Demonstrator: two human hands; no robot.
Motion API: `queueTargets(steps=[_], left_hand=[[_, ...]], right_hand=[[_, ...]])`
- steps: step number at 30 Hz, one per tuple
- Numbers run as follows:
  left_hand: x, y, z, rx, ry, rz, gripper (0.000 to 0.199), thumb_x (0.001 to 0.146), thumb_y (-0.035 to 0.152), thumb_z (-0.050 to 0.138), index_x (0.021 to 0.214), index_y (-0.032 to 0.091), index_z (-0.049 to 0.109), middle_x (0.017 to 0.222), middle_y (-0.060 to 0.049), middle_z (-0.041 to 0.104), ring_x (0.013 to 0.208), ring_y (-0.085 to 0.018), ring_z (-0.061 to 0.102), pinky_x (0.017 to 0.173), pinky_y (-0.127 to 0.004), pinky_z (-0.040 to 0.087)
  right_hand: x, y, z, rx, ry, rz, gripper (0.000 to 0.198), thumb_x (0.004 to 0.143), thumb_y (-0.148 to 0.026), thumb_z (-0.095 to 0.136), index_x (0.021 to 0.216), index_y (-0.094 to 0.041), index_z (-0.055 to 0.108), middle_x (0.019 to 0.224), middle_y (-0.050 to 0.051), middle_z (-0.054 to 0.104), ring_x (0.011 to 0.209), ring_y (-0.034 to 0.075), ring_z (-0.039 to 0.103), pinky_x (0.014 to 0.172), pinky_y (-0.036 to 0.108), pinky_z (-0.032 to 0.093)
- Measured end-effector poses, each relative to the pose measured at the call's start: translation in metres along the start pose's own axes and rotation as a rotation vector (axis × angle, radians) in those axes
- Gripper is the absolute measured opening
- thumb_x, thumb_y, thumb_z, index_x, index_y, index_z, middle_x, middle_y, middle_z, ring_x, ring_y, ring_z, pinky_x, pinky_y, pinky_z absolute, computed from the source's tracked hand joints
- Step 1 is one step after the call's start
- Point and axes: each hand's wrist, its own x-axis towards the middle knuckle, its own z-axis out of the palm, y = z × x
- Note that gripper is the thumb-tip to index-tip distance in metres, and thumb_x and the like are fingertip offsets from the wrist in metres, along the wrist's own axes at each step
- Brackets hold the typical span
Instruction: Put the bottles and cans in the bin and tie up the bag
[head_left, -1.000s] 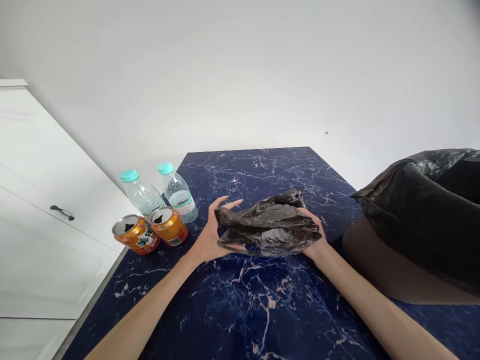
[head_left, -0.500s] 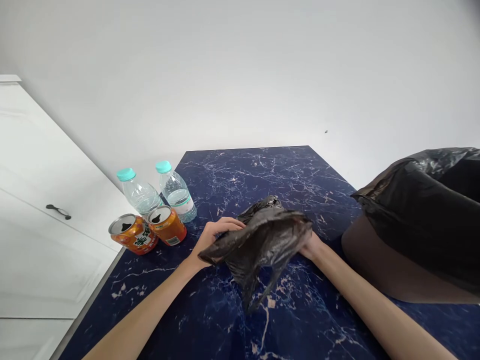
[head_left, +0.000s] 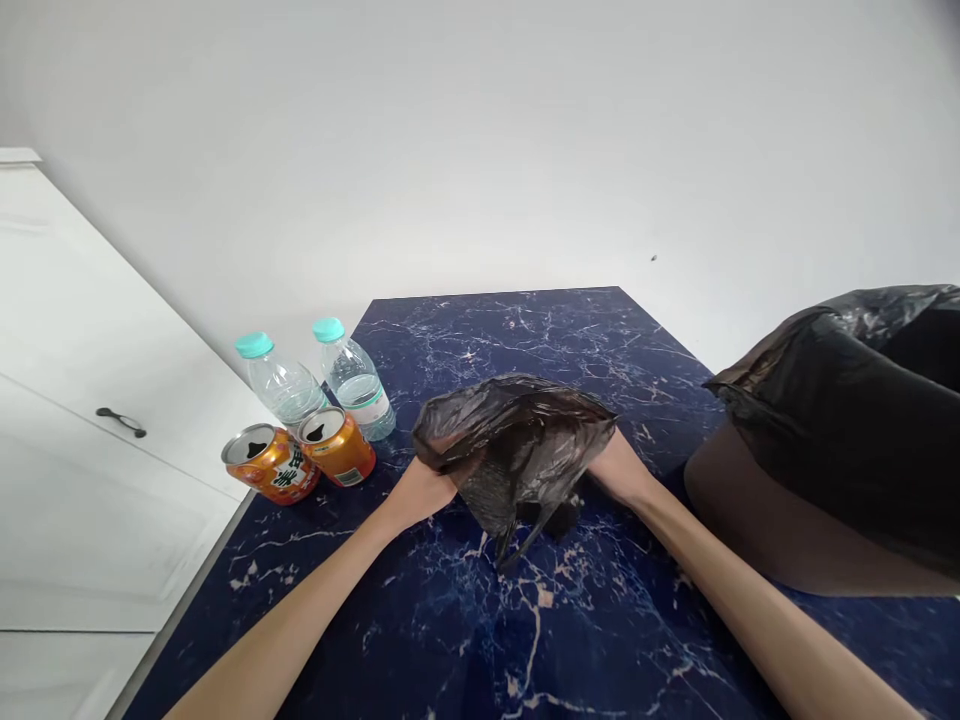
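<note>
A thin black plastic bag (head_left: 525,440) is spread between my two hands over the middle of the table, its handle loops hanging down toward me. My left hand (head_left: 429,490) grips its left side, the fingers covered by the dark film. At the other side, my right hand (head_left: 616,466) has hold of the bag too, its fingertips hidden behind the plastic. A darker crumpled portion shows beneath the bag near the tabletop. Left of my left hand stand an orange drink can (head_left: 341,450) and another orange can (head_left: 274,468), both with opened tops.
Behind the cans stand two clear bottles with turquoise caps, one bottle (head_left: 281,385) left of the other bottle (head_left: 360,390). A bin (head_left: 750,520) lined with a black bag (head_left: 847,400) stands right on the blue marbled table (head_left: 487,340). A white cabinet (head_left: 82,500) borders the left.
The bag has been lifted and spread wider, its upper edge now draped over my left fingers. Its hanging loops sit higher than before. Cans, bottles and bin have stayed put.
</note>
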Motion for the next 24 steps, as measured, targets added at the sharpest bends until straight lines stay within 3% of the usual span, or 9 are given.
queueTargets(steps=[4,7,9,11,13,16,18,19,24], left_hand=[[0.005,0.01,0.002,-0.059,-0.074,-0.045,0.043,0.101,0.052,0.063,0.128,0.022,0.079,0.13,-0.008,0.081,0.123,-0.034,0.075,0.113,-0.05,0.058],[0.006,0.012,0.002,-0.08,-0.053,-0.082,0.042,0.1,0.048,0.064,0.128,0.02,0.077,0.129,-0.009,0.081,0.12,-0.033,0.075,0.109,-0.048,0.059],[0.006,0.012,0.003,-0.077,0.003,-0.108,0.041,0.098,0.047,0.065,0.127,0.019,0.075,0.128,-0.01,0.08,0.119,-0.032,0.073,0.108,-0.045,0.058],[0.006,0.012,0.002,-0.06,0.068,-0.141,0.036,0.098,0.046,0.063,0.118,0.018,0.075,0.119,-0.009,0.08,0.112,-0.029,0.073,0.102,-0.039,0.057],[0.005,0.01,0.002,-0.036,0.123,-0.188,0.037,0.101,0.05,0.058,0.095,0.018,0.074,0.095,-0.005,0.078,0.092,-0.025,0.071,0.083,-0.032,0.056],[0.003,0.008,0.002,0.004,0.194,-0.272,0.062,0.103,0.063,0.052,0.058,0.021,0.049,0.055,0.002,0.047,0.056,-0.014,0.045,0.053,-0.027,0.032],[0.004,0.008,0.002,0.028,0.233,-0.307,0.07,0.102,0.068,0.051,0.052,0.023,0.032,0.051,0.005,0.027,0.051,-0.011,0.028,0.051,-0.029,0.019],[0.004,0.009,0.002,0.038,0.247,-0.312,0.07,0.101,0.069,0.052,0.053,0.023,0.03,0.052,0.005,0.025,0.052,-0.01,0.026,0.051,-0.029,0.017],[0.007,0.016,0.0,0.065,0.25,-0.285,0.04,0.1,0.056,0.057,0.083,0.02,0.061,0.065,0.005,0.05,0.061,-0.013,0.041,0.057,-0.024,0.03]], right_hand=[[0.002,0.0,-0.001,-0.147,0.137,-0.037,0.047,0.087,-0.055,0.08,0.123,-0.025,0.074,0.12,0.009,0.08,0.113,0.032,0.072,0.104,0.047,0.055],[0.002,-0.001,0.0,-0.26,0.247,-0.051,0.044,0.093,-0.057,0.071,0.122,-0.024,0.071,0.117,0.009,0.079,0.098,0.028,0.073,0.089,0.04,0.057],[0.001,-0.002,0.001,-0.341,0.313,-0.045,0.042,0.092,-0.054,0.07,0.122,-0.023,0.068,0.096,0.006,0.079,0.073,0.023,0.068,0.068,0.035,0.052],[-0.001,-0.003,0.004,-0.417,0.367,-0.038,0.038,0.091,-0.046,0.069,0.122,-0.024,0.066,0.069,-0.002,0.07,0.051,0.018,0.053,0.054,0.032,0.039],[-0.003,-0.005,0.007,-0.477,0.397,-0.051,0.034,0.089,-0.039,0.068,0.12,-0.025,0.065,0.055,-0.007,0.059,0.044,0.017,0.044,0.05,0.031,0.031],[-0.009,-0.009,0.011,-0.533,0.387,-0.1,0.03,0.087,-0.032,0.063,0.116,-0.027,0.066,0.054,-0.007,0.057,0.043,0.017,0.045,0.05,0.032,0.031],[-0.012,-0.012,0.011,-0.56,0.352,-0.143,0.031,0.086,-0.03,0.06,0.116,-0.027,0.068,0.056,-0.006,0.058,0.042,0.017,0.045,0.049,0.032,0.032],[-0.014,-0.014,0.011,-0.576,0.332,-0.168,0.032,0.086,-0.029,0.059,0.117,-0.027,0.069,0.058,-0.006,0.059,0.042,0.016,0.045,0.049,0.032,0.033],[-0.015,-0.016,0.001,-0.679,0.321,-0.292,0.044,0.089,-0.034,0.064,0.132,-0.026,0.068,0.062,-0.005,0.06,0.045,0.017,0.047,0.055,0.035,0.04]])
